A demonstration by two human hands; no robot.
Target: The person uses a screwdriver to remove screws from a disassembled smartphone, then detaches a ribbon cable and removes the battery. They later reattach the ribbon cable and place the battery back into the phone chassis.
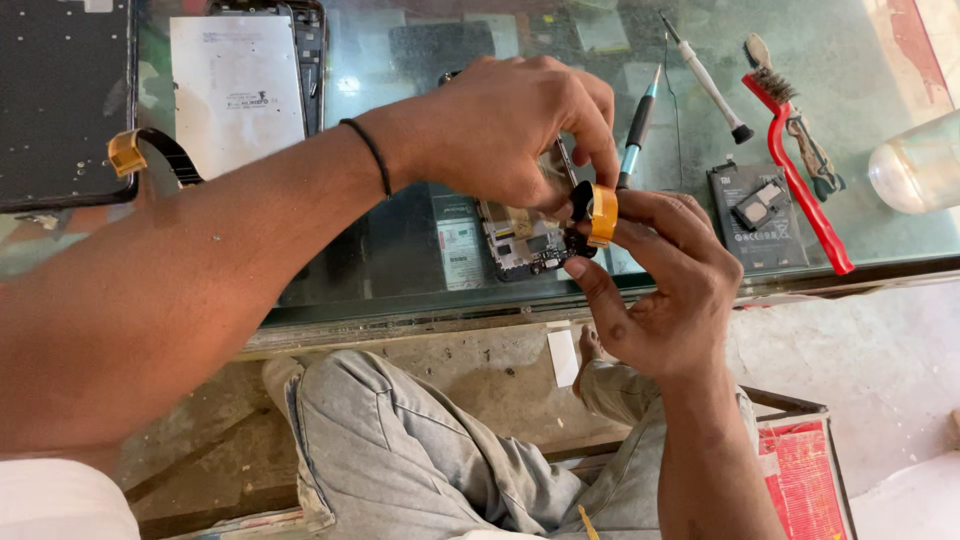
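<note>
Left hand (505, 125) and right hand (655, 285) pinch circuit board (525, 245) between them

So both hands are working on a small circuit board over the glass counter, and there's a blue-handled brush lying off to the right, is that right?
Not quite: the brush has a red handle, not blue, as the head view shows. The rest holds: the left hand and right hand both work on the small circuit board over the glass counter, and the brush lies to the right.
</note>
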